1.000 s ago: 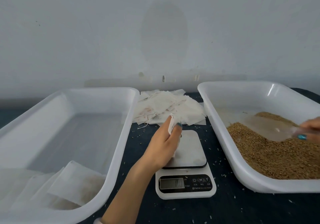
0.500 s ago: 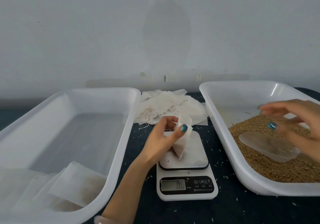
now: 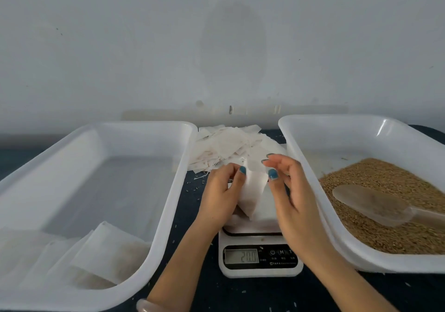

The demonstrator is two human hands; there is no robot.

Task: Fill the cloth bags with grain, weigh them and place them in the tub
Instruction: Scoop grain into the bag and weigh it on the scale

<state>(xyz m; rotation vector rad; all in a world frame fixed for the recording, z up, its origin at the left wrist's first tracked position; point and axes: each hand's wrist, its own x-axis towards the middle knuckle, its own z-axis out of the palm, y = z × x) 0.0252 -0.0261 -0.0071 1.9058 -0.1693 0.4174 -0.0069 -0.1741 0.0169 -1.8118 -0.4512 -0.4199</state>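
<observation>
Opening of the bag mouth is, as I judge, the step in hand, before any grain goes in. The cloth bag (image 3: 252,191) stands between both hands on the plate of the scale (image 3: 260,266), and its lower end seems to touch the plate. The left hand (image 3: 220,196) holds it, with the thumb pressed on the left edge and the other fingers curled behind. The right hand (image 3: 289,191) has its thumb at the right edge and its fingers loosely bent above it; whether it really pinches the cloth I cannot tell. To do this well, each hand should take only one layer of the thin cloth and pull gently apart, so the mouth stays wide and upright, and the hands should not lean on the plate, because this spoils the reading. The scoop (image 3: 370,203) lies free on the grain (image 3: 385,179) in the right tub (image 3: 337,123), near enough to be taken afterwards. The left tub (image 3: 144,128) holds some filled bags (image 3: 103,251) at its near end, and the pile of empty bags (image 3: 231,145) lies behind the scale. Half a second ago the right hand was over the grain, just above the scoop; now it has crossed to the bag. The bag also sits lower, and the display shows other figures, too blurred to read with certainty.
</observation>
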